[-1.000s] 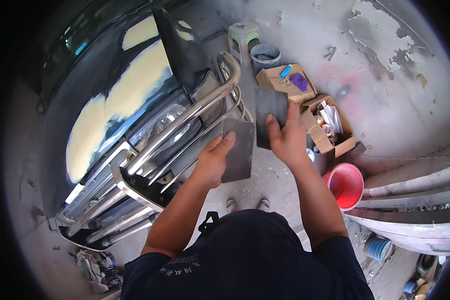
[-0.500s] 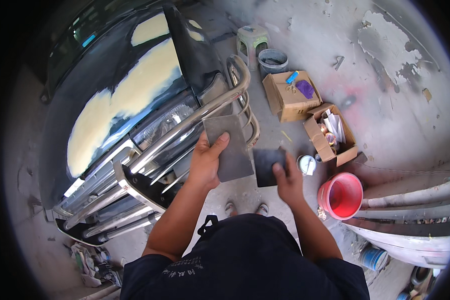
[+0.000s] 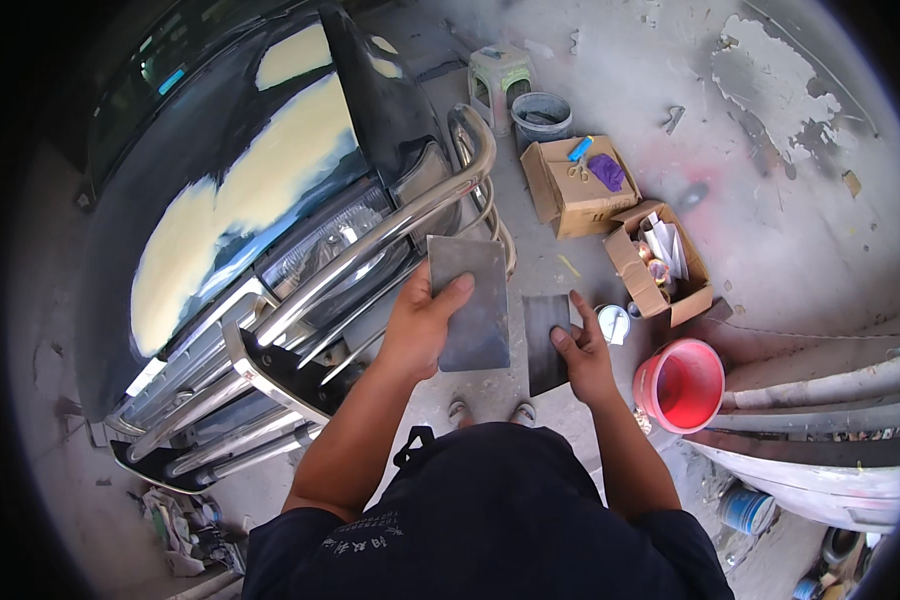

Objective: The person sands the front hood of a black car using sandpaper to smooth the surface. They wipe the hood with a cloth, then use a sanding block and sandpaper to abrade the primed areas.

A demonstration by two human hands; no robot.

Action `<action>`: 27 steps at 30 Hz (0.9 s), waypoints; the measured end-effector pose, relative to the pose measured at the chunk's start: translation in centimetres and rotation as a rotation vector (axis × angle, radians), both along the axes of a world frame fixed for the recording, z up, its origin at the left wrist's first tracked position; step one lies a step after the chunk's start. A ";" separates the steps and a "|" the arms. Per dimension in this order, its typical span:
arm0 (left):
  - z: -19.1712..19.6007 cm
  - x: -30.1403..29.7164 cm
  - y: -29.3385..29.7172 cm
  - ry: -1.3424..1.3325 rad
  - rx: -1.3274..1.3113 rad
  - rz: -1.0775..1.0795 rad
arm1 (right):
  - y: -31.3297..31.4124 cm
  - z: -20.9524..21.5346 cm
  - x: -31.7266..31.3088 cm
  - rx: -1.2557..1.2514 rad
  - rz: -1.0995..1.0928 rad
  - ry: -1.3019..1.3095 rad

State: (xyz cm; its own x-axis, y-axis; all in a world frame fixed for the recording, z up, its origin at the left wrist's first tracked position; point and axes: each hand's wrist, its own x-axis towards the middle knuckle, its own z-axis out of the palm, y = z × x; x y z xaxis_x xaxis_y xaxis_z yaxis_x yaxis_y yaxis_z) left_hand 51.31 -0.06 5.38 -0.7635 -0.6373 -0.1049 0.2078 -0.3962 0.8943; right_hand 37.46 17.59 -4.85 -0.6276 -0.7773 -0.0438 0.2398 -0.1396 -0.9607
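My left hand [image 3: 422,322] holds a flat grey rectangular sheet [image 3: 472,305], thumb across its face. A smaller, darker grey sheet [image 3: 544,340] sits in my right hand [image 3: 582,352], just to the right of the first sheet and apart from it. Both sheets are held at chest height, above the concrete floor, beside the chrome bull bar [image 3: 370,255] of a dark vehicle. The vehicle's bonnet [image 3: 250,190] carries large pale yellow filler patches.
Right of my hands stand a red bucket [image 3: 680,385], a small white tin [image 3: 612,322] and two open cardboard boxes [image 3: 570,185] [image 3: 660,262] with tools and rags. A grey bucket [image 3: 542,115] and a plastic stool [image 3: 498,72] stand further off. Pale body panels [image 3: 820,400] lie at the right.
Both hands have come down and toward my body. The two sheets, overlapping a second ago, are now apart, one in each hand.
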 end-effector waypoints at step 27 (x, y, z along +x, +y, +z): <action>-2.4 0.6 0.4 -0.387 -0.622 -0.424 | -0.9 6.9 -6.0 0.000 -0.131 0.154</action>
State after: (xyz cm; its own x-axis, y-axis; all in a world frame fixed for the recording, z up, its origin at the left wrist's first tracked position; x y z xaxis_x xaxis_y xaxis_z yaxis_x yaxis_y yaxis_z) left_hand 51.87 0.37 2.99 -0.9333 -0.3335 -0.1333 -0.2134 0.2165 0.9527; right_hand 31.49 16.69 2.02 -0.7223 -0.6889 0.0604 0.0704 -0.1601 -0.9846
